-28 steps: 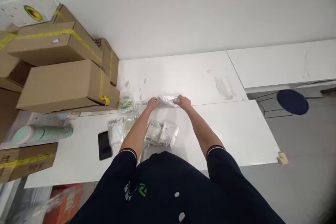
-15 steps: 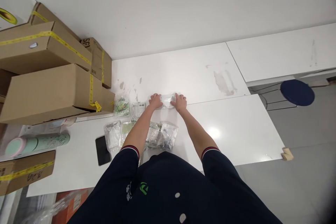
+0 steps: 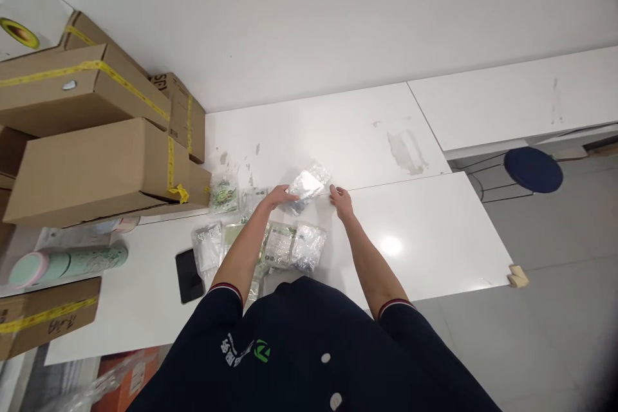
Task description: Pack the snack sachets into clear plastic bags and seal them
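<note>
Phone (image 3: 188,277) flat on table (image 3: 434,225), eight o'clock from left hand (image 3: 278,197). That hand is clamped on the clear packet (image 3: 309,185), between its two and three o'clock. Right hand (image 3: 342,202) apart from packet, just beyond three o'clock; whether fingertips meet, cannot tell.

2 hands (image 3: 280,196) (image 3: 342,201), 1 phone (image 3: 188,276), 1 stool (image 3: 533,169)

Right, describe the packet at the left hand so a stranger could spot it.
From the stacked cardboard boxes, look right along the white table to the left hand. It touches a shiny, clear packet that slants across the view. Unlike the other packets below and left of it, this one sits between that hand and the right hand.
</note>
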The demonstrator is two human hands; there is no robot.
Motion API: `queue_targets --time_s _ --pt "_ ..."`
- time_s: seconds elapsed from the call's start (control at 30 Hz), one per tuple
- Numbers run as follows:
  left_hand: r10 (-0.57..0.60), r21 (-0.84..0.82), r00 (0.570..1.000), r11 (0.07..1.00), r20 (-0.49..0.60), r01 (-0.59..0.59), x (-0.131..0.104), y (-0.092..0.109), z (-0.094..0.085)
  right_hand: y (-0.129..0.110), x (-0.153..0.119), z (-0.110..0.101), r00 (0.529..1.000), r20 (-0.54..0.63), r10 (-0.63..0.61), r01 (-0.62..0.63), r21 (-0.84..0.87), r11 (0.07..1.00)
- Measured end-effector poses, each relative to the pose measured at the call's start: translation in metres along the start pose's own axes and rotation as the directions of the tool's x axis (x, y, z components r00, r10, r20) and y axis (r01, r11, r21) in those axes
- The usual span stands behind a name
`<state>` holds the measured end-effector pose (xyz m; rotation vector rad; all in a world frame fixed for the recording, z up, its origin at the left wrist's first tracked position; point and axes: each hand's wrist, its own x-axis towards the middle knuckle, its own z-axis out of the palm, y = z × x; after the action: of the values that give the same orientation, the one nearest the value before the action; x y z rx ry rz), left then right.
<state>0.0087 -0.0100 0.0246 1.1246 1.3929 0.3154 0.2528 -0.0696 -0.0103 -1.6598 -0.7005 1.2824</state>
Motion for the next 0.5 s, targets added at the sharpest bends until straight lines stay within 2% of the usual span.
queue_targets --time_s 0.1,0.13,0.2,0.27,0.33,0.43,0.5 --pt "0.084 -0.203 0.996 0.976 -0.001 -0.082 -0.026 -0.010 0.014 -0.015 -0.027 0.015 0.985 0.174 0.021 -0.069 0.278 0.958" --pt "0.101 -0.234 0.995 0.967 0.007 -0.097 -0.035 -0.012 0.020 -0.022 -0.035 0.022 0.983 0.184 -0.016 -0.048 0.338 0.940" --pt "0.133 -0.257 0.991 0.959 0.022 -0.123 -0.055 -0.013 0.034 -0.035 -0.051 0.035 0.988 0.133 -0.077 0.018 0.399 0.917" --pt "0.185 -0.277 0.983 0.944 -0.010 -0.180 -0.076 -0.009 0.043 -0.046 -0.066 0.043 0.991 0.089 -0.097 0.056 0.386 0.921" --pt "0.259 -0.304 0.959 0.910 -0.118 -0.284 -0.096 -0.003 0.046 -0.052 -0.082 0.047 0.990 0.107 -0.096 0.057 0.328 0.943" --pt "0.386 -0.265 0.886 0.854 -0.257 -0.449 -0.122 0.006 0.043 -0.052 -0.106 0.047 0.985 0.147 -0.095 0.057 0.245 0.968" --pt "0.466 -0.197 0.847 0.833 -0.254 -0.517 -0.133 0.007 0.040 -0.053 -0.122 0.045 0.988 0.102 -0.118 0.097 0.195 0.976"
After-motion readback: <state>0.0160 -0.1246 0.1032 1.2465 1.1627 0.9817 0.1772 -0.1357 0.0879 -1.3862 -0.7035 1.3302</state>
